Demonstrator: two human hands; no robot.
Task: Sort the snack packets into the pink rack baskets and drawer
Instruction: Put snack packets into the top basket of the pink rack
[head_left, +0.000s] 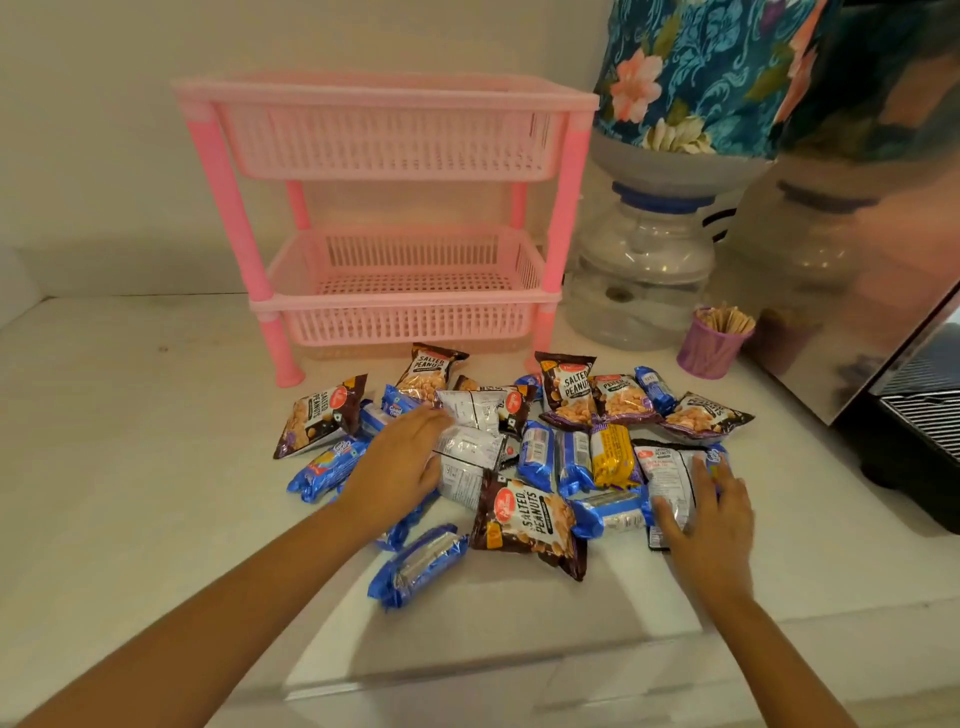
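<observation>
We are looking down at a heap of snack packets lying on a white counter, spread just in front of the pink rack. The rack is standing upright with two slotted baskets, the top basket and the lower basket, and both are showing bare slotted walls and floor. The packets are falling into a few kinds: dark brown salted peanut packets with a clear window showing the nuts, some flipped to their silver printed backs, shiny blue biscuit packs, and one yellow packet lying among the blue ones near the middle. Our left hand is resting palm down on the left part of the pile, fingers loosely spread and touching an overturned silver-backed packet, not gripping anything. Our right hand is lying flat on the right edge of the pile, fingers splayed wide over another overturned peanut packet. To the right a water dispenser jar is standing under a floral cover, with a purple cup of wooden sticks beside it.
</observation>
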